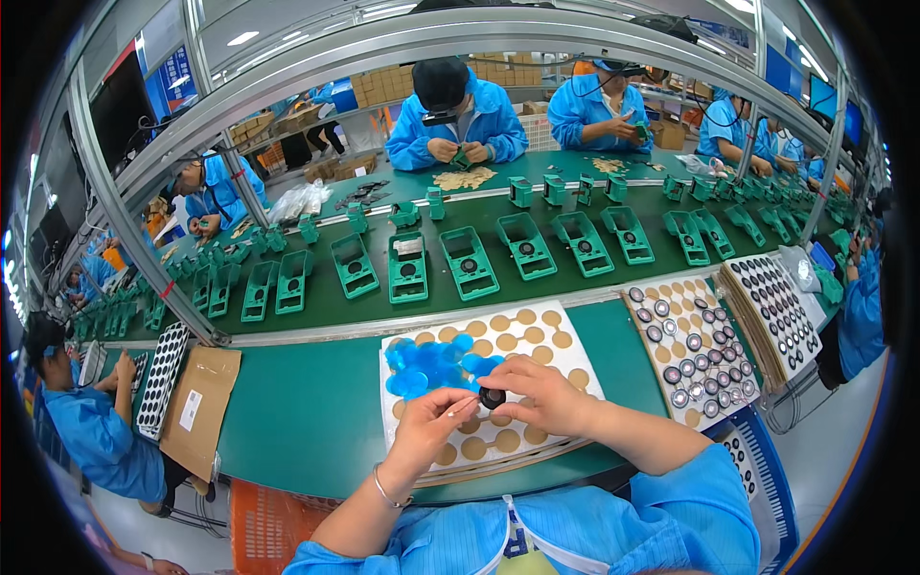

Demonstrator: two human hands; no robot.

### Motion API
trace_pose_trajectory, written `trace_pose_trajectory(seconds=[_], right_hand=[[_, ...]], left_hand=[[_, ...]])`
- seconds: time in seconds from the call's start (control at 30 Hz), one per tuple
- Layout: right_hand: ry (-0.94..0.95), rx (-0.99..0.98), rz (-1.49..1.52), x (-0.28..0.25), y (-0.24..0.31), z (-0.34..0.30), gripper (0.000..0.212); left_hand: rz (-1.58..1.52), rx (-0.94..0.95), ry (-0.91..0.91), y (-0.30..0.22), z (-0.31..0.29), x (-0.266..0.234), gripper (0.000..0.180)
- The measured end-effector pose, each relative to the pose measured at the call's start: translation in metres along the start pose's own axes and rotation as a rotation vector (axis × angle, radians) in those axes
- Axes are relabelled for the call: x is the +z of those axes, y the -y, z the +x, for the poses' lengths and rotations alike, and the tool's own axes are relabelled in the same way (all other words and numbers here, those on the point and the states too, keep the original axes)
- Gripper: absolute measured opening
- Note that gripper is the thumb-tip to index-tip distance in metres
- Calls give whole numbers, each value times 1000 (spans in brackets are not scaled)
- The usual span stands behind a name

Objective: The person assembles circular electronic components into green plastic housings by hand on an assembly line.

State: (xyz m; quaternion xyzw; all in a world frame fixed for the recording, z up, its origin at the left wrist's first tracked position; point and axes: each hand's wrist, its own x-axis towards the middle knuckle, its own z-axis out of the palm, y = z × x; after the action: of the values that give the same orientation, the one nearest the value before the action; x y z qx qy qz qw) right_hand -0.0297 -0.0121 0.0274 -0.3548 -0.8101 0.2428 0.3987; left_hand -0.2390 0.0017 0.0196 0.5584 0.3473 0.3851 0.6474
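Observation:
In front of me, my right hand (544, 395) is closed on a small round black speaker-like part (492, 397), gripping it between thumb and fingers. My left hand (428, 427) pinches at the part's left edge; what lies between its fingertips is too small to make out. Both hands are above a white foam tray (596, 376) with rows of round, tan-coloured recesses. A loose heap of round blue film pieces (426, 366) covers the tray's upper left, just beyond my fingers.
To the right sit a tray of round dark parts (682, 369) and a stack of similar trays (771, 311). Green housings (470, 264) line the belt ahead. A cardboard sheet (199, 407) lies left, an orange crate (273, 527) below. Co-workers (458, 120) work across the belt.

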Motion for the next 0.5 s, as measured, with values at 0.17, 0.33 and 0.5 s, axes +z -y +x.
trace_pose_trajectory(seconds=[0.17, 0.33, 0.5], right_hand=[[36, -94, -284, 1, 8, 2, 43], [56, -94, -316, 1, 11, 3, 42], [74, 84, 81, 4, -1, 1, 41]], left_hand=[[0, -36, -47, 5, 3, 1, 12], [3, -40, -34, 4, 4, -1, 11], [-228, -187, 37, 7, 6, -6, 17]])
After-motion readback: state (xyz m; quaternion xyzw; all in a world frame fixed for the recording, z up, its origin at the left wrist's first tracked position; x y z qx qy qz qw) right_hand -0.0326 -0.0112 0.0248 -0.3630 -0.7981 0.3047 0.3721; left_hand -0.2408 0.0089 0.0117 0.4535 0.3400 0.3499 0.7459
